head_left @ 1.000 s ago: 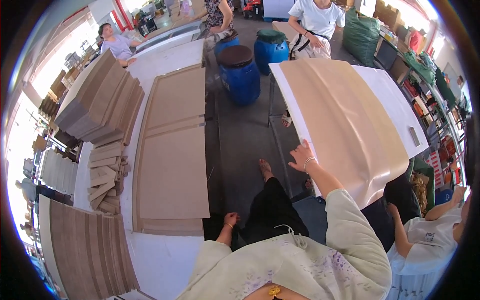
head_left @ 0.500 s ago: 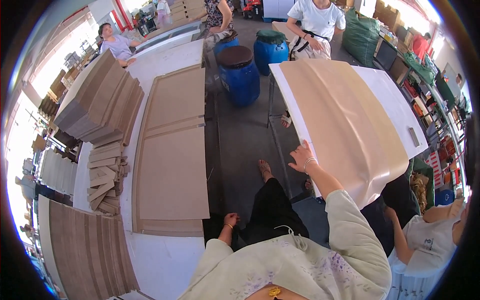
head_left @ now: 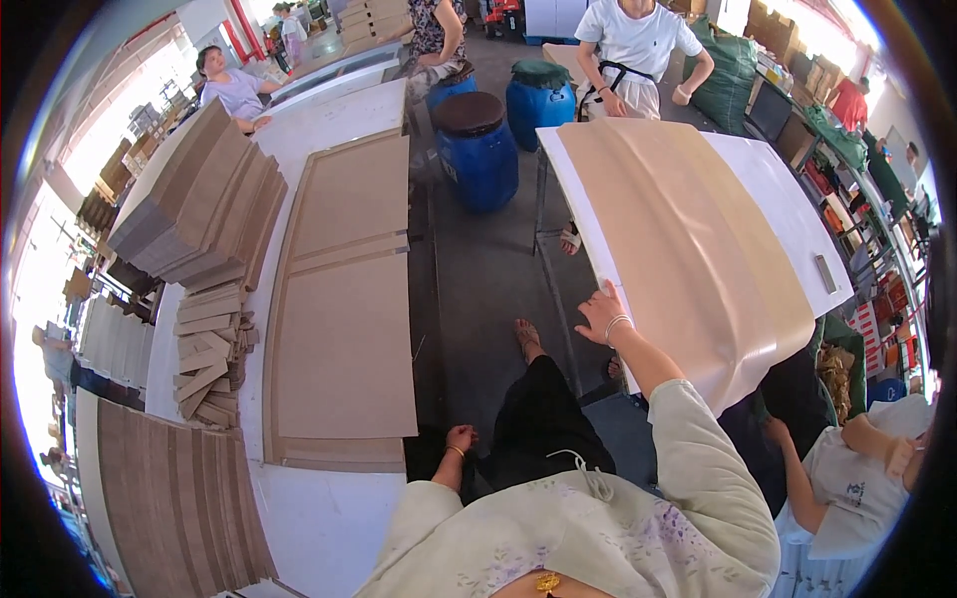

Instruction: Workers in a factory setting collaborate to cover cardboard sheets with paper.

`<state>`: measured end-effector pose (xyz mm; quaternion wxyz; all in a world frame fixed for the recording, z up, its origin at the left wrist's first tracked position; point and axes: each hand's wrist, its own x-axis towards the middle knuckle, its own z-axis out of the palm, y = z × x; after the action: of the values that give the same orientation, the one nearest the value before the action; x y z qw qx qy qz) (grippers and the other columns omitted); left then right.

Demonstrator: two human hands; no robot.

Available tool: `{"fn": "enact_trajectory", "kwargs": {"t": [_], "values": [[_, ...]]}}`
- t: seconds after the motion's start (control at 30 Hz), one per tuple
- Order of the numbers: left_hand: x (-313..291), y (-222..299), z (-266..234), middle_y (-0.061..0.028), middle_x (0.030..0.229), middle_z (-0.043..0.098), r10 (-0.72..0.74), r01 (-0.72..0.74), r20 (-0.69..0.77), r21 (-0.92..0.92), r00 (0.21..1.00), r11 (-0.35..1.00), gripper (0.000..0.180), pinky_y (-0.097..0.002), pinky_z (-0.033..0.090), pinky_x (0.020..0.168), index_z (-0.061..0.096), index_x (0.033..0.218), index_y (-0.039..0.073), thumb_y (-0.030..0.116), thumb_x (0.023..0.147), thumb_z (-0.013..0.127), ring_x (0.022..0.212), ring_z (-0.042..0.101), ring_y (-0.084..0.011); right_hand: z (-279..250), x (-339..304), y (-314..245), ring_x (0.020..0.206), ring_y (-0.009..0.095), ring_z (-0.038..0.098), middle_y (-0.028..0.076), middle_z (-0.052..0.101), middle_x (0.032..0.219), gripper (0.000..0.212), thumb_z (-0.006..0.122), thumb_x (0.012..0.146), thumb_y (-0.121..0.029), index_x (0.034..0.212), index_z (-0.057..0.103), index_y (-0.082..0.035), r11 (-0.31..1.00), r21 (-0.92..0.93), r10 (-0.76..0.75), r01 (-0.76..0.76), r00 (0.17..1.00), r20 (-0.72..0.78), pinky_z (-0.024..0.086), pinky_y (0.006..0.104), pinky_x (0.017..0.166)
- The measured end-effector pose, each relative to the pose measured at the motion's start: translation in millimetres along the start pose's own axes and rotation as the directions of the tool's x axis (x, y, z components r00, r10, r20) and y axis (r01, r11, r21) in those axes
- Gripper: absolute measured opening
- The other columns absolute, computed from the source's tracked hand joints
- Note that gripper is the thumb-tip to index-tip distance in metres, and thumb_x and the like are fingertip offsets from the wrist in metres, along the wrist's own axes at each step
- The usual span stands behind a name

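My right hand (head_left: pixel 601 315) rests on the near-left edge of the white table (head_left: pixel 590 221) to my right, its fingers apart and holding nothing. Beside it lies a large tan sheet (head_left: pixel 688 239), rippled, with its near end hanging over the table's edge. My left hand (head_left: pixel 462 439) is low by my lap, fingers curled in, with nothing visible in them. Close to that hand, on the left table, are flat grey-brown cardboard panels (head_left: pixel 344 344), one overlapping a larger one beneath.
Tall cardboard stacks (head_left: pixel 194 189) and loose cardboard strips (head_left: pixel 207 364) cover the left table's far side. Blue barrels (head_left: pixel 478 164) stand in the aisle ahead. A small metal block (head_left: pixel 825 274) sits on the right table. Co-workers (head_left: pixel 633 50) are ahead, left and at my right.
The co-worker in white ahead has shifted their arms, one elbow now out to the side. The person at my right has moved an arm. My hands stay in place.
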<state>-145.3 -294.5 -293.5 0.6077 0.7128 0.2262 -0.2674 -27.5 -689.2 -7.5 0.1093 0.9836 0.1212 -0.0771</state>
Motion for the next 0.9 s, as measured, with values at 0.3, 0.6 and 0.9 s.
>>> {"fn": "enact_trajectory", "kwargs": {"t": [0.3, 0.6, 0.9], "values": [[2, 0, 0, -0.0058, 0.079, 0.064, -0.017, 0.017, -0.001, -0.006, 1.000, 1.000, 0.019, -0.0275, 0.045, 0.053, 0.061, 0.093, 0.004, 0.020, 0.087, 0.052, 0.063, 0.062, -0.0156, -3, 0, 0, 0.109, 0.021, 0.047, 0.004, 0.061, 0.098, 0.043, 0.050, 0.081, -0.049, 0.102, 0.061, -0.012, 1.000, -0.004, 0.001, -0.001, 1.000, 0.024, 0.009, 0.0499, 0.106], [-1, 3, 0, -0.0063, 0.080, 0.065, -0.057, 0.057, -0.001, 0.022, 0.998, 0.998, 0.021, -0.0277, 0.045, 0.051, 0.060, 0.097, 0.005, 0.023, 0.087, 0.053, 0.063, 0.063, -0.0154, 3, 2, 2, 0.110, 0.022, 0.046, 0.005, 0.061, 0.099, 0.043, 0.050, 0.081, -0.048, 0.102, 0.060, -0.012, 0.999, 0.034, -0.003, 0.003, 1.000, 0.006, 0.008, 0.0506, 0.106], [-5, 18, -6, -0.0063, 0.081, 0.065, -0.002, 0.001, 0.023, 0.048, 1.000, 0.999, 0.022, -0.0278, 0.046, 0.052, 0.060, 0.095, 0.004, 0.023, 0.088, 0.052, 0.064, 0.063, -0.0161, -7, -1, 0, 0.116, 0.023, 0.043, 0.007, 0.057, 0.112, 0.053, 0.046, 0.081, -0.052, 0.114, 0.055, -0.012, 0.998, 0.060, 0.004, -0.007, 0.999, 0.051, 0.008, 0.0510, 0.106]]}}
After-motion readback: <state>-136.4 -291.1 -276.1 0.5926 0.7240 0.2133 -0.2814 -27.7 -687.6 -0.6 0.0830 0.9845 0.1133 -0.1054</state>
